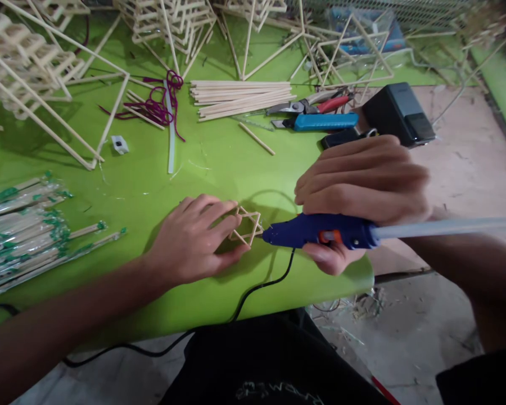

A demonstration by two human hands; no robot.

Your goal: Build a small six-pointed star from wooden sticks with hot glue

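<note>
Head view: gluing a joint seems in hand. Right fingers (356,198) wrap the glue gun (306,229); left fingers (225,226), slightly parted, hold the small stick frame (255,230) (dainty thing) at the gun's tip. Next probably calls for steadiness.

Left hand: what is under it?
At the left hand's fingertips, part of a small stick frame shows, with the green mat around it. Whatever lies beneath the palm, and any part of the frame behind the fingers, is covered.
</note>
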